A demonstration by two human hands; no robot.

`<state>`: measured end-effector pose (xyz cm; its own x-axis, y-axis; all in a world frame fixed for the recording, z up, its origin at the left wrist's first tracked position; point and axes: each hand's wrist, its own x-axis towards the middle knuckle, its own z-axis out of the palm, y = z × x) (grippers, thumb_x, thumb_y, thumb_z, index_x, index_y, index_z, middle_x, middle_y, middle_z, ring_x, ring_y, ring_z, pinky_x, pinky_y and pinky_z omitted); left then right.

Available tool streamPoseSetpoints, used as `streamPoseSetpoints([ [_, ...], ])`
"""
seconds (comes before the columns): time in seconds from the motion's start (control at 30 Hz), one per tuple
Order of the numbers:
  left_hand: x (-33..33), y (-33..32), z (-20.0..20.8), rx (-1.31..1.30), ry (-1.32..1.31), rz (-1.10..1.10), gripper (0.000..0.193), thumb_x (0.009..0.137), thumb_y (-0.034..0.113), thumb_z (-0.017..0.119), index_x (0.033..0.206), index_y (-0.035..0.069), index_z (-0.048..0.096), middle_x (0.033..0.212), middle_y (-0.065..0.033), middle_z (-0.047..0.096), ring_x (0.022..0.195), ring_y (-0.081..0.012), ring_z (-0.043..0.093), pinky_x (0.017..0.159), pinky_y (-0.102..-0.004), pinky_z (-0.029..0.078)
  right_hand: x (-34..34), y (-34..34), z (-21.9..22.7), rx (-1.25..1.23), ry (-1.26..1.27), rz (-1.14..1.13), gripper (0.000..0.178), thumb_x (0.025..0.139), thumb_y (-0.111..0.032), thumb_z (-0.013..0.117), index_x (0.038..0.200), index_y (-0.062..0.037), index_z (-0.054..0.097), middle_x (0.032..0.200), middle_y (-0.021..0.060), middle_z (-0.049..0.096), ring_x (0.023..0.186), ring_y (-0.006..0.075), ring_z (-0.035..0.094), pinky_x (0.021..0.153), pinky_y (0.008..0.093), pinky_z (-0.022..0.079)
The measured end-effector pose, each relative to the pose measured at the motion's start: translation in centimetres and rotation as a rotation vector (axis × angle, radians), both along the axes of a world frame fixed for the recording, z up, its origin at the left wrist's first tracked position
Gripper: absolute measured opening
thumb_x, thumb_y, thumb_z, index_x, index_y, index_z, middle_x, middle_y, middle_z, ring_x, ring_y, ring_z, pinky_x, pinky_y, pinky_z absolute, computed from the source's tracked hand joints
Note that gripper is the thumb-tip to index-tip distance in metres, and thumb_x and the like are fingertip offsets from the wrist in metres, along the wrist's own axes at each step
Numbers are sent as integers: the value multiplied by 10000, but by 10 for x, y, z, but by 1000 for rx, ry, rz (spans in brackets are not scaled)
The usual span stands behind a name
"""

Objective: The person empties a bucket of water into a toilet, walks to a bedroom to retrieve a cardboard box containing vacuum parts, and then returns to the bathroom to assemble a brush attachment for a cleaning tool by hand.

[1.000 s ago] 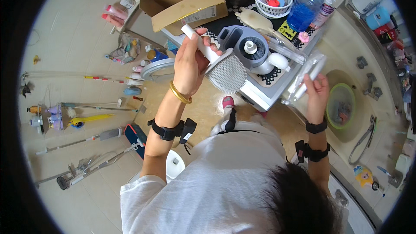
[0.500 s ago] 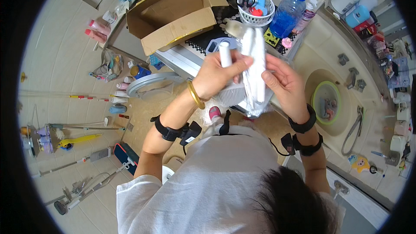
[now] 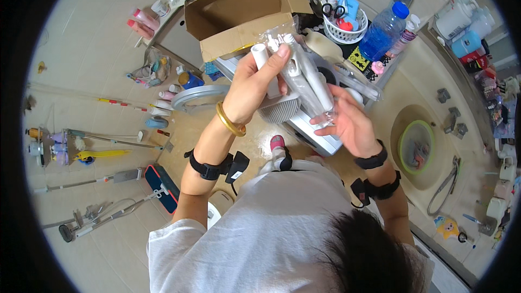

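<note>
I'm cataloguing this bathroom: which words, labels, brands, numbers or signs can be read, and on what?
I don't copy out wording, but print shows here:
Yellow patch: dark lettering.
White-capped bottle: too small to read.
White forearm tag: too small.
Clear packet: none discernible.

White short-sleeved shirt point(image 3: 271, 228) – 1 gold bangle point(image 3: 228, 121), 3 black arm straps point(image 3: 208, 169), 2 small cabled boxes point(image 3: 238, 166) – pink shoe point(image 3: 277, 142).

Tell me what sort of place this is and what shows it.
Probably a home bathroom, judging by the beige washbasin with taps, the hand shower beside it and the light tiled wall.
</note>
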<state>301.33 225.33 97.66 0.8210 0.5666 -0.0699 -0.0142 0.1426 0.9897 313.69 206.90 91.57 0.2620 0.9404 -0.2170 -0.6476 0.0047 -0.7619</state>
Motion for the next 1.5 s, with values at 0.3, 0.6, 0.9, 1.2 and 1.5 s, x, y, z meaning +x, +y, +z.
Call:
streamPoseSetpoints([
  [0.3, -7, 11, 25, 254, 24, 168, 297, 951, 283, 548, 983, 13, 668, 748, 14, 569, 587, -60, 506, 553, -219, 425, -31, 49, -34, 106, 436, -34, 494, 968, -414, 449, 1311, -59, 421, 1182, 169, 556, 1001, 224, 601, 787, 316, 539],
  [0.6, -6, 21, 17, 395, -48, 341, 313, 963, 268, 540, 1035, -16, 649, 787, -3, 600, 577, -49, 499, 513, -208, 419, -19, 38, 0, 106, -473, -196, 538, 910, -263, 622, 1306, -8, 363, 1145, 166, 579, 989, 188, 591, 821, 295, 489],
  [0.9, -20, -3, 25, 647, 215, -169, 164, 873, 107, 594, 1019, 34, 614, 823, -124, 676, 737, -254, 669, 677, -319, 517, 22, 65, 84, 168, -817, 11, 84, 883, -52, 625, 913, 25, 615, 769, 19, 641, 703, 53, 606, 599, 204, 485],
  [1.2, -34, 9, 10, 778, 227, -147, 221, 916, 252, 594, 894, 37, 641, 631, -126, 601, 538, -258, 581, 524, -327, 457, 13, 74, 95, 11, -1161, 270, 86, 859, -42, 637, 915, 22, 644, 763, 21, 649, 684, 22, 587, 603, 178, 479],
  [1.5, -46, 31, -21, 832, 159, -76, 134, 879, 190, 589, 976, 98, 583, 683, -148, 607, 644, -366, 594, 582, -381, 481, -9, 104, 61, 308, -1630, -45, 92, 787, -41, 595, 804, -25, 506, 746, 127, 522, 707, 331, 550, 612, 419, 427],
])
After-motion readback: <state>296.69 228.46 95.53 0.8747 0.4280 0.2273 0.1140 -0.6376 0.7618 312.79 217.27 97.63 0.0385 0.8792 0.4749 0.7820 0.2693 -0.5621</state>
